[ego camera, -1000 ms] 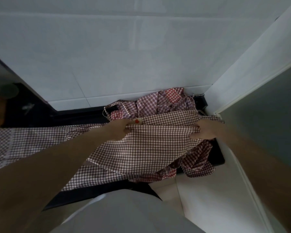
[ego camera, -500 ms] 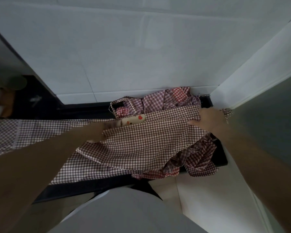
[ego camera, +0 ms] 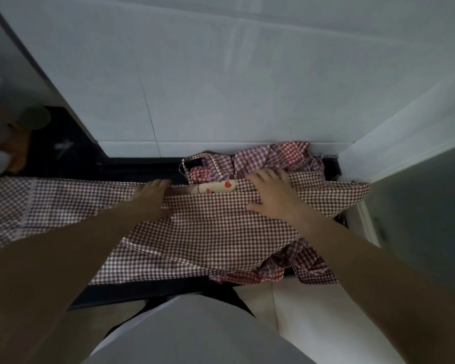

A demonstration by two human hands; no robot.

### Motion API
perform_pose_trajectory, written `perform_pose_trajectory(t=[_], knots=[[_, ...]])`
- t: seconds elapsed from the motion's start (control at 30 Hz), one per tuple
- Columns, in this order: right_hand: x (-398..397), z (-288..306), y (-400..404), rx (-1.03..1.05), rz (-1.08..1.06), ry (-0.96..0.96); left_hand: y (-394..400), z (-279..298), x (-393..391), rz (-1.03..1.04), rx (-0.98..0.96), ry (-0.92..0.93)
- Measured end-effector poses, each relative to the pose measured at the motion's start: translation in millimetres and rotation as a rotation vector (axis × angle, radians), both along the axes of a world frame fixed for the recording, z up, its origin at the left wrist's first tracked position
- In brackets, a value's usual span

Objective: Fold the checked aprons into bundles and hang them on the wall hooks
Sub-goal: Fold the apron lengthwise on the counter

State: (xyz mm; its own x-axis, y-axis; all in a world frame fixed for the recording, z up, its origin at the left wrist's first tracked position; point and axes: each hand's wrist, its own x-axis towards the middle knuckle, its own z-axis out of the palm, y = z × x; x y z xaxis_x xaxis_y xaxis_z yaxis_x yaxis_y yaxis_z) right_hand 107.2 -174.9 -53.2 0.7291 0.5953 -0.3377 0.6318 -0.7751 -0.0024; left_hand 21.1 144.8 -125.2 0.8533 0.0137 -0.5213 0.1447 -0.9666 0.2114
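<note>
Apron (ego camera: 221,229): thin woven cloth in a small brown-and-white check, lying spread and partly folded over a dark, glossy counter (ego camera: 142,169) that runs along a wall (ego camera: 221,74) of large pale tiles with fine grout lines. The cloth forms a broad, roughly four-sided panel with a straight folded upper edge and a slanting lower edge; its surface is mostly smooth with shallow creases. A cream patch (ego camera: 216,187) bearing a red heart shows at the upper fold, between the two hands. More checked cloth of the same pattern extends flat to the left across the counter, a paler stitched band crossing it near the far left; whether it belongs to the same apron cannot be told. Left hand (ego camera: 153,194): palm down on the upper fold, fingers straight and close together, pressing the cloth flat, gripping nothing. Right hand (ego camera: 273,193): palm down on the cloth right of the patch, fingers spread moderately and reaching to the top edge, thumb out to the side, likewise pressing rather than gripping. Pile (ego camera: 260,158): further checked aprons, brown mixed with brighter red, crumpled in deep folds behind and beneath the right end of the spread apron, spilling over the counter's front edge at the lower right. A white panel (ego camera: 405,132) closes the counter at the right.
</note>
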Motion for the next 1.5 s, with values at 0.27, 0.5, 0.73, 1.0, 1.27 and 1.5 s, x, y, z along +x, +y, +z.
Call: perform_pose_trajectory(t=[0.27, 0.5, 0.73, 1.0, 1.27, 1.5], knots=[[5, -5, 30, -0.087, 0.000, 0.110, -11, -4, 10, -0.058, 0.104, 0.070], [0, 6, 25, 0.004, 0.022, 0.138, -15, -2, 24, -0.128, 0.020, 0.003], [-4, 3, 1, -0.055, -0.015, 0.232, -5, 14, 28, -0.101, 0.019, -0.032], [-3, -4, -15, -0.066, -0.200, 0.232, 3, 28, 18, 0.025, -0.065, -0.268], [-19, 16, -25, 0.012, -0.192, -0.196, -7, 36, 1, -0.135, -0.089, -0.660], [-52, -9, -40, 0.105, -0.167, -0.279, -15, 18, -52, -0.289, -0.192, -0.567]])
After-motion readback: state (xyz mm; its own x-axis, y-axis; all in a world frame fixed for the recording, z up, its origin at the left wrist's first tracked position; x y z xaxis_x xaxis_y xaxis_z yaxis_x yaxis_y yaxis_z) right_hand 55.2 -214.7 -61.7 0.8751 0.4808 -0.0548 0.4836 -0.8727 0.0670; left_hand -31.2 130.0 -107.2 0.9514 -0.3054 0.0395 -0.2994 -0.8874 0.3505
